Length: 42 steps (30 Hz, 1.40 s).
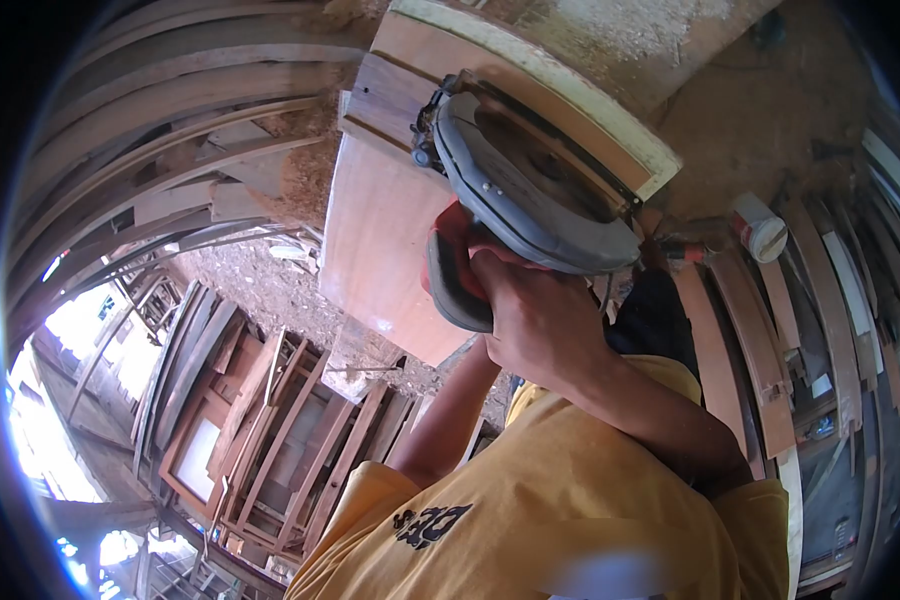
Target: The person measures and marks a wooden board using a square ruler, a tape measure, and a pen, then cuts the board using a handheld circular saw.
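A circular saw (540, 200) with a grey guard and a red-and-black handle (460, 265) sits tilted in the view over a pale brown wooden panel (380, 240). My right hand (540, 310) is closed around the saw's red handle. My left forearm (450, 410) reaches up toward the saw's rear, but my left hand is hidden behind the handle and my right hand. Under the saw's front lies a darker wooden strip (395, 95) across the panel. Along the panel's far side runs a whitish edge (540, 60).
Long planks (210, 90) are stacked at the upper left, with sawdust (310, 185) beside them. Wooden frames (270, 430) lie at the lower left. More boards (750, 330) and a white container (760, 230) are on the right.
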Each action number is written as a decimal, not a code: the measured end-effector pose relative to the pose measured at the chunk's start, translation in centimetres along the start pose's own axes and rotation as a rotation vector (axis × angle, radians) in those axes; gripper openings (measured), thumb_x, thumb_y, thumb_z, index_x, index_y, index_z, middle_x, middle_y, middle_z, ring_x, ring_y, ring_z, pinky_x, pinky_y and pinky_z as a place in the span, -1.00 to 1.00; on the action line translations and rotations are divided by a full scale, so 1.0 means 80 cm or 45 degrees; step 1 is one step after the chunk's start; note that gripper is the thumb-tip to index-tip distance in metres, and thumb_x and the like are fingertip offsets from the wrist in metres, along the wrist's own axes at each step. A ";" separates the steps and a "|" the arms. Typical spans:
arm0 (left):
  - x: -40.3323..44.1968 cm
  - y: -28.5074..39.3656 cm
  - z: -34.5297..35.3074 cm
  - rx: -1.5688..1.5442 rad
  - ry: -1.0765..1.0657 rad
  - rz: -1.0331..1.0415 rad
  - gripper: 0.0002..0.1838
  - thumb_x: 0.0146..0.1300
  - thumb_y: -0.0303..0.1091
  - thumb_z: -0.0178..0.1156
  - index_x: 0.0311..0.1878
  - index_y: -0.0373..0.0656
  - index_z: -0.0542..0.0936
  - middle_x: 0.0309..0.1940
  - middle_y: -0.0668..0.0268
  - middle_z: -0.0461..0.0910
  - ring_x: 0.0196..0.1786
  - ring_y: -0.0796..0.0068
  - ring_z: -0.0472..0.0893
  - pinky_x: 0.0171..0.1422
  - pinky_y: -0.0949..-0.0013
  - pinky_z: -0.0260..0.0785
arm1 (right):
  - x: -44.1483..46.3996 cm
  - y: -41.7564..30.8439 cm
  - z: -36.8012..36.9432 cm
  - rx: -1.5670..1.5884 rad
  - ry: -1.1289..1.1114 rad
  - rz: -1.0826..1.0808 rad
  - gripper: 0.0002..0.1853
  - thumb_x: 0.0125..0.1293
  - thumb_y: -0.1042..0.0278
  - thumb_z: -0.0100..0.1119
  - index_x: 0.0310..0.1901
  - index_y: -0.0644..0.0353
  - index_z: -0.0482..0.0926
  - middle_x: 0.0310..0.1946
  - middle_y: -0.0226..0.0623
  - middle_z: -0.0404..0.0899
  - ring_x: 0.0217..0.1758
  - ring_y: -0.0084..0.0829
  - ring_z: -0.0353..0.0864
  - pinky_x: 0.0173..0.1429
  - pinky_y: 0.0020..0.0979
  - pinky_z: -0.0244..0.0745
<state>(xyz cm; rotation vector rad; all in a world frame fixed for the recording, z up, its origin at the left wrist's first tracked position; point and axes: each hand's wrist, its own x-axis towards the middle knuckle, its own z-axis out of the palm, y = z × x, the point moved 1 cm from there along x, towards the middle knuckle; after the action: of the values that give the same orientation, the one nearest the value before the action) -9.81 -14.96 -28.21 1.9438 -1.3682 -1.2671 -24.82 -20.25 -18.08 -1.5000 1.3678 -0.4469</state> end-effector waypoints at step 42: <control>-0.049 -0.077 0.033 0.291 -0.132 0.090 -0.18 0.14 0.16 0.51 0.43 0.02 0.55 0.43 0.11 0.50 0.49 0.11 0.42 0.59 0.05 0.22 | 0.105 -0.038 0.024 0.076 0.014 -0.089 -0.59 0.07 0.55 0.32 0.00 0.13 0.48 -0.29 -0.04 0.74 -0.14 0.04 0.78 0.03 -0.01 0.67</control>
<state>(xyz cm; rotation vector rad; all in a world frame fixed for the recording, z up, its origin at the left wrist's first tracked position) -9.40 -8.50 -32.55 1.9799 -1.6833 -1.2397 -19.29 -27.42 -19.20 -1.5013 1.3028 -0.5362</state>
